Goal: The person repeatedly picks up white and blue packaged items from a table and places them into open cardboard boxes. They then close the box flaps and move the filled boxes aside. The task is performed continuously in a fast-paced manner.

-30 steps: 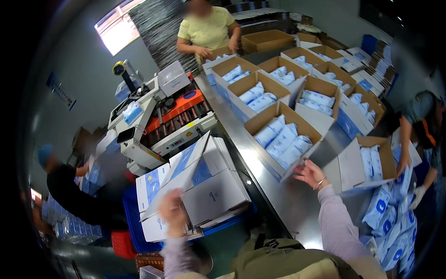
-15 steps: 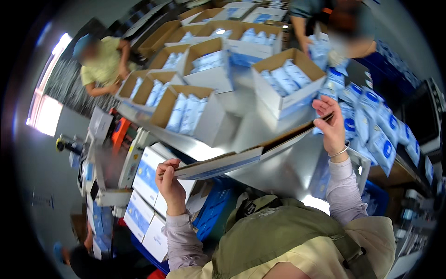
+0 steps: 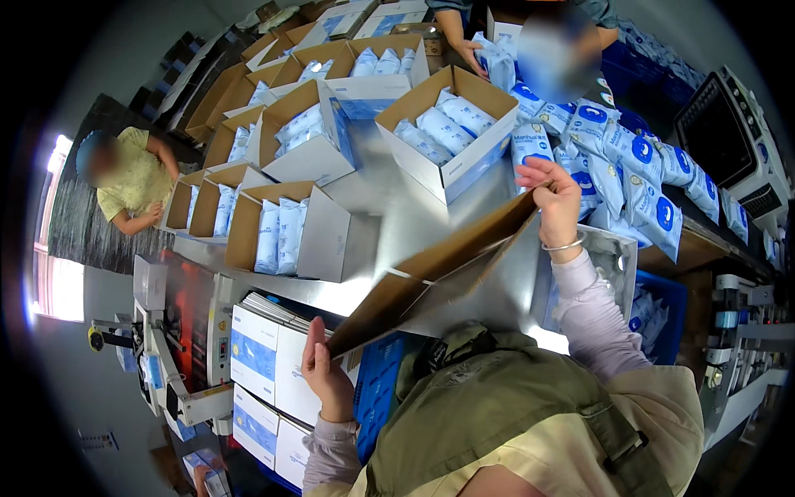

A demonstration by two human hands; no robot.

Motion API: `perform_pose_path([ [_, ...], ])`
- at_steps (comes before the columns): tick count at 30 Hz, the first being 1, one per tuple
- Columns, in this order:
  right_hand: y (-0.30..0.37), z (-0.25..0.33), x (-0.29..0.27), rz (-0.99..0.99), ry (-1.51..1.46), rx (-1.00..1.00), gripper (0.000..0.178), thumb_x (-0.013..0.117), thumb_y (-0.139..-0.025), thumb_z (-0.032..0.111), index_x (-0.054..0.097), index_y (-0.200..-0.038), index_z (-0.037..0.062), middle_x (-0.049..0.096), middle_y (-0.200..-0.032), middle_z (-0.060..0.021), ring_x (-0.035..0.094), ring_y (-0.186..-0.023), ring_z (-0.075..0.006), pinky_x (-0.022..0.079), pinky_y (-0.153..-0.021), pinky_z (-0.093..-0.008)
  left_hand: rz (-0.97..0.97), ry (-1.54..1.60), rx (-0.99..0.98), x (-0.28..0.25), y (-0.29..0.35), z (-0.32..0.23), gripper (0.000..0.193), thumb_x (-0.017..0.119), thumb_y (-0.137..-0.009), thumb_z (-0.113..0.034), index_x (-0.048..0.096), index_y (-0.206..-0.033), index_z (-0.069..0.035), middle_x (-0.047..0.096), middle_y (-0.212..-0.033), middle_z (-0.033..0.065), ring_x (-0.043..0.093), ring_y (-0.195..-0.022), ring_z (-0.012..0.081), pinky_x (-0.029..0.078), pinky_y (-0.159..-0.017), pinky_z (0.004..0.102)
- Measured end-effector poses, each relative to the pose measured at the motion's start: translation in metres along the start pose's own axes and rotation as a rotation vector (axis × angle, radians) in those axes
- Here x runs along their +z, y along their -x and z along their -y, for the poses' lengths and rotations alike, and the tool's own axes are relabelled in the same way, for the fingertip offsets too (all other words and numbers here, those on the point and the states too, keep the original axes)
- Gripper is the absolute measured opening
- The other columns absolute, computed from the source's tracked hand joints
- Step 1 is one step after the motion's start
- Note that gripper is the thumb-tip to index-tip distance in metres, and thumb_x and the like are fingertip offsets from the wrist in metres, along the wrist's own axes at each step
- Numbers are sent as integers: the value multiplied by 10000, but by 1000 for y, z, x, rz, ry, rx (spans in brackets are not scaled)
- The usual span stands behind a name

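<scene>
A partly unfolded cardboard box [image 3: 385, 305], brown inside, spans the space between my two hands above the metal table. My left hand [image 3: 327, 381] holds its near left end, fingers upright against the edge. At the far right end, my right hand [image 3: 556, 207] grips the upper edge between thumb and bent fingers. A gap shows between the box's panels; its underside is hidden. Just beyond my right hand lies a pile of blue-and-white pouches [image 3: 609, 149]. Ahead, an open white box [image 3: 464, 166] holds several pouches.
Several more open boxes [image 3: 323, 228] with pouches line the metal table [image 3: 373, 174]. Stacked white cartons [image 3: 277, 377] and a blue crate [image 3: 379, 398] stand at lower left. One person [image 3: 137, 178] works at far left; another person's hand [image 3: 468, 50] touches pouches opposite. A monitor [image 3: 720, 137] is at right.
The nearly flat box has turned its brown side up and its panels have spread apart. My left hand has moved down, its fingers straighter. The view has shifted right.
</scene>
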State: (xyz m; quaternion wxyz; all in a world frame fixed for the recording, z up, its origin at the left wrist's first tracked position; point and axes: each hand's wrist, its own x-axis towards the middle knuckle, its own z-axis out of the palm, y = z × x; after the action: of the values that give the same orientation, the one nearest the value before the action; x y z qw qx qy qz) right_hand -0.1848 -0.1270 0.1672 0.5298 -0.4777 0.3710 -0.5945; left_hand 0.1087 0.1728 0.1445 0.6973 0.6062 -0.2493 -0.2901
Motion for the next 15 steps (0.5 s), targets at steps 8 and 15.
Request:
perform_pose_path([
  [8,38,-19,104,184,1056,-712,729,743,-635,183,451,-1298,100,440,-1321,-138,329,-1308,-344,226,-1055,-590,1036,-763,422,29,-33,-36,699,722,-693,-507,601,-1216,-59,412,-1404,207,325,-1318,399,268,-1067,464],
  [15,32,21,116,964,1036,-281,460,723,-676,349,604,-1010,56,605,-1021,-118,562,-1015,-321,438,-870,-417,324,-421,-55,35,-80,56,603,727,-750,-156,442,-1271,-52,511,-1135,126,511,-1026,271,414,-925,355],
])
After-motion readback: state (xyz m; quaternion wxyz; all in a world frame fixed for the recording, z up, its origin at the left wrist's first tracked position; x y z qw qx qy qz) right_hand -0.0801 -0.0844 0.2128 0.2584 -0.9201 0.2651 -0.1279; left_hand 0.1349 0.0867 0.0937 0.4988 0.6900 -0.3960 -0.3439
